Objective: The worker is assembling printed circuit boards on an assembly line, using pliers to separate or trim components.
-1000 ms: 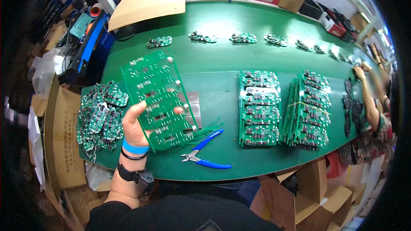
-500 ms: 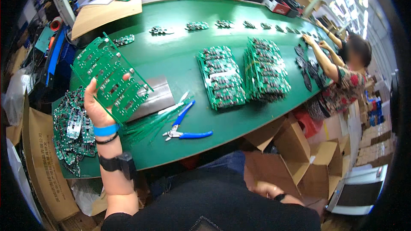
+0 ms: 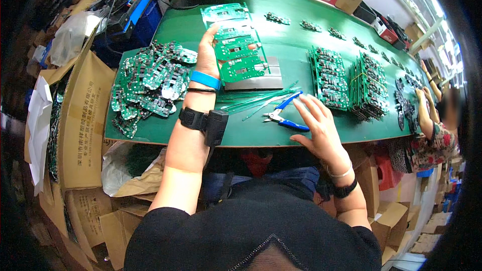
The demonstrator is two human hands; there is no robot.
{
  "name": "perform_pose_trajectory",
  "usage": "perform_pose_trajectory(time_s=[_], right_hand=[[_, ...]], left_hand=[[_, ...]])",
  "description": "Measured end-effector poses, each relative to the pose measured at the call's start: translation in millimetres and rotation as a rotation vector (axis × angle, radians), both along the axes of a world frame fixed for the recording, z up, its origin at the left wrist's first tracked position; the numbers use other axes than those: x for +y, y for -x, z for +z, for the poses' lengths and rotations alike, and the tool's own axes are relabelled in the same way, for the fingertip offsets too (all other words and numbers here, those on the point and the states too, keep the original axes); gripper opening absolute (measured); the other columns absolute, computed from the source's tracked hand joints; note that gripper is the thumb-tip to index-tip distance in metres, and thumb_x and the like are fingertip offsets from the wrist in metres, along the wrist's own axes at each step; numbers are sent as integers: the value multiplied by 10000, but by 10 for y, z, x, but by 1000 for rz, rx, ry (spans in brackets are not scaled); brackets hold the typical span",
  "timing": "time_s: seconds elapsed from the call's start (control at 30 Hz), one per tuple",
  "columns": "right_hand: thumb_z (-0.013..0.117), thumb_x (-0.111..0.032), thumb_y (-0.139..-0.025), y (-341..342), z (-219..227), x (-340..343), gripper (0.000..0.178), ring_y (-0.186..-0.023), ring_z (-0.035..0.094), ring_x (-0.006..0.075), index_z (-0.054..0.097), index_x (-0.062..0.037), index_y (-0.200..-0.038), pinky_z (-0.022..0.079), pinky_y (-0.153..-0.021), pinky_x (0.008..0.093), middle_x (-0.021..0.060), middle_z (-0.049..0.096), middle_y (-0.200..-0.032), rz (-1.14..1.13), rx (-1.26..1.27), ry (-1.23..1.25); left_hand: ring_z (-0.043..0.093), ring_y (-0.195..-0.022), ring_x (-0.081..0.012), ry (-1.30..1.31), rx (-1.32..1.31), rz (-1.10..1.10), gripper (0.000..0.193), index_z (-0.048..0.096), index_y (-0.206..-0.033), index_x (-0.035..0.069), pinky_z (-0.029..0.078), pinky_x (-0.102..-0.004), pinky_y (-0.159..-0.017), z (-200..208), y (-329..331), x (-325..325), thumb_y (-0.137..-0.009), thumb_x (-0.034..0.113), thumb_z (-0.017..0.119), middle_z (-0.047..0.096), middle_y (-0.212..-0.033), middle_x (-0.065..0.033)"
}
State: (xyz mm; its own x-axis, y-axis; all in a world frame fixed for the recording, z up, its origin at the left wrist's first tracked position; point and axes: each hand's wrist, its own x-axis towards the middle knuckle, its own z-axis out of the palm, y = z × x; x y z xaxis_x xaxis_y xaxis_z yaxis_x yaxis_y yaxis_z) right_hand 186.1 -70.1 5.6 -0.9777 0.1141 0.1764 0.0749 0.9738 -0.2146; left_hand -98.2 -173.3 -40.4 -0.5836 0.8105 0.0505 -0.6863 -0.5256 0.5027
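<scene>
A green circuit board panel (image 3: 236, 45) is held up over the table by my left hand (image 3: 207, 55), which grips its left edge. Below the panel lies a grey metal block (image 3: 273, 76). My right hand (image 3: 320, 129) is empty, fingers spread, just over the blue-handled side cutters (image 3: 281, 115), whose handles lie apart on the table. Thin green board strips (image 3: 261, 101) are scattered between the block and the cutters. To the left of my left forearm is a heap of small separated circuit boards (image 3: 150, 78).
Two stacks of board panels (image 3: 329, 78) (image 3: 371, 85) stand on the green table (image 3: 226, 131). A row of small boards (image 3: 311, 26) runs along its far side. A co-worker (image 3: 434, 130) works at the right end. Cardboard boxes (image 3: 88, 120) stand beside the table at left.
My right hand has come up from below the table edge to the cutters, opening its fingers. My view has turned left, and the panel in my left hand is now more upright.
</scene>
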Motion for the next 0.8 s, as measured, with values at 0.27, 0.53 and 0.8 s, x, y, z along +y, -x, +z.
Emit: perform_pose_trajectory(time_s=[0.27,0.53,0.8], right_hand=[[793,-264,-536,138,-283,241,904,-1209,352,348,378,-39,-1307,316,-985,423,162,409,-1257,87,-143,112],[739,-218,-634,66,-246,194,589,-1070,426,341,495,-61,-1147,329,-944,412,153,465,-1103,101,-9,90],[517,-130,-847,-61,-692,268,433,-1003,518,199,421,12,-1245,385,-916,315,120,552,-1088,-99,439,726]], left_hand=[[638,-820,-365,19,34,24,510,500,-1178,13,535,-480,-725,80,-86,-100,-898,433,425,609,-1049,-185],[610,-920,-395,219,137,55,567,500,-1211,32,496,-515,-803,157,-89,-67,-872,479,417,590,-1106,-202],[609,-918,-316,-135,50,-5,412,550,-1096,-29,504,-437,-819,-134,51,177,-887,313,457,617,-1024,-175]])
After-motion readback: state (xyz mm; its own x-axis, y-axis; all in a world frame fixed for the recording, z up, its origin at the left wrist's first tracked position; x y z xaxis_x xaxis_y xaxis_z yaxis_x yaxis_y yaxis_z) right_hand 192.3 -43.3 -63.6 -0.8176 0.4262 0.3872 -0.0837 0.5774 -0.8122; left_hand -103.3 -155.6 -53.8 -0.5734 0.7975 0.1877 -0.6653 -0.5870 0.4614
